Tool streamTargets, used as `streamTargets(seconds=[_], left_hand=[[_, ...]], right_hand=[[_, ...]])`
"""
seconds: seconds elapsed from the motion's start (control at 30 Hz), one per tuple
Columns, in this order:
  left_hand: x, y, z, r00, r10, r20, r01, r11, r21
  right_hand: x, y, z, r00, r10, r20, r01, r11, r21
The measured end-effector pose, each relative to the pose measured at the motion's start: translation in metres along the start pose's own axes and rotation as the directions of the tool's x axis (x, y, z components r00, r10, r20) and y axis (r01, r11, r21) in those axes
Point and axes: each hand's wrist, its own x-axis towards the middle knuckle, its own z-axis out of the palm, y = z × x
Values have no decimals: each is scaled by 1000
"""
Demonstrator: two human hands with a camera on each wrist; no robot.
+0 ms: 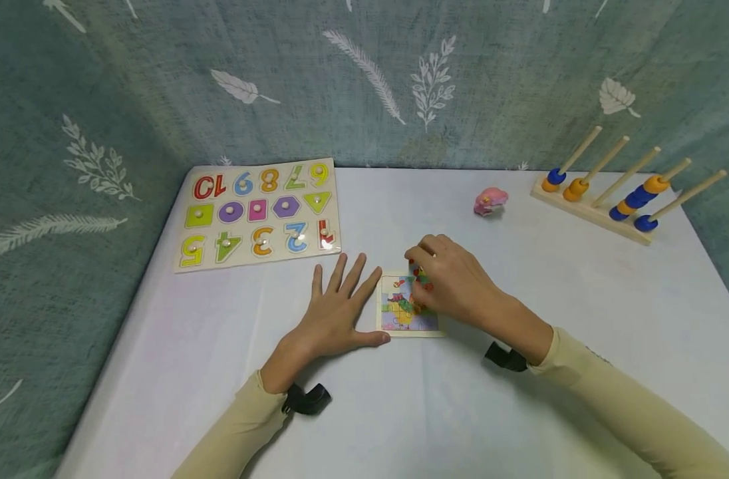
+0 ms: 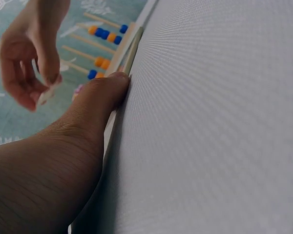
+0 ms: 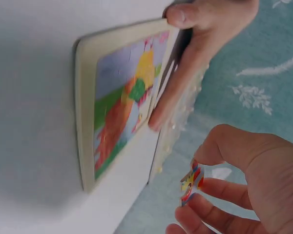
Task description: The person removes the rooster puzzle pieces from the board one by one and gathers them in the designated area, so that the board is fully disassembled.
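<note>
A small square jigsaw puzzle [image 1: 409, 318] with a pale frame and a colourful cartoon picture lies on the white table. My left hand [image 1: 334, 316] rests flat at its left side, fingers spread; the thumb touches the lower left corner and the index fingertip is at the upper left. Over the puzzle's upper right part, my right hand [image 1: 457, 279] pinches a puzzle piece [image 3: 191, 184] between thumb and fingers. That piece, printed in red, yellow and blue, is held up off the board in the right wrist view. Part of the picture is hidden by the right hand in the head view.
A wooden number-and-shape board [image 1: 257, 213] lies at the back left. A small pink toy [image 1: 490, 201] sits behind the right hand. At the back right stands a wooden peg rack [image 1: 592, 209] with blue and orange beads. Patterned green cloth [image 1: 364, 86] hangs behind the table.
</note>
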Motion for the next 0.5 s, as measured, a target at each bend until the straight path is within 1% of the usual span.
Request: streamTargets(seconds=[0.2, 0.33, 0.5], left_hand=[[1, 1, -1, 1000, -7, 12, 7, 1000, -7], [2, 1, 0, 1000, -4, 13, 4, 1000, -1], [2, 1, 1, 1000, -4, 5, 4, 1000, 2]], right_hand=[[-7, 9, -19, 1000, -1, 31, 2, 999, -48], [-15, 16, -31, 999, 13, 42, -10, 997, -70], [-26, 25, -39, 998, 37, 55, -31, 994, -102]])
